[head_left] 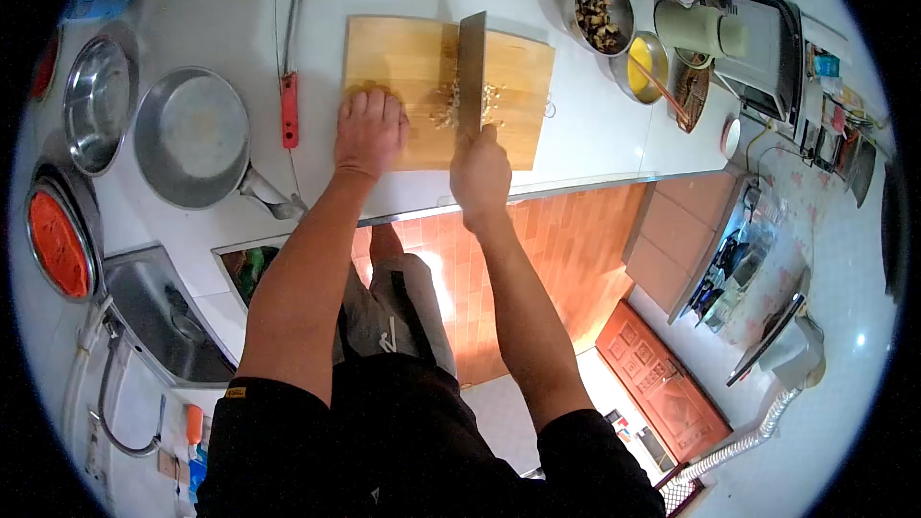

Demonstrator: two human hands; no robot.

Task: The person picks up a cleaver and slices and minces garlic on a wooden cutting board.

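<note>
My right hand (482,173) is closed round the handle of a cleaver (471,72). Its broad blade stands on edge across a wooden cutting board (398,53). Small pale chopped bits (446,107) lie on the board on both sides of the blade; their kind is too small to make out. My left hand (369,129) rests on the board's left side near the front corner, fingers curled in and apart from the cleaver. No object shows in it, and the undersides of its fingers are hidden.
Left of the board lie a red-handled ladle (290,110), a saucepan (192,139) and a steel bowl (96,105), with a sink (168,317) nearer me. To the right are a bowl of dark chopped pieces (600,24) and a bowl of yellow liquid with chopsticks (641,67).
</note>
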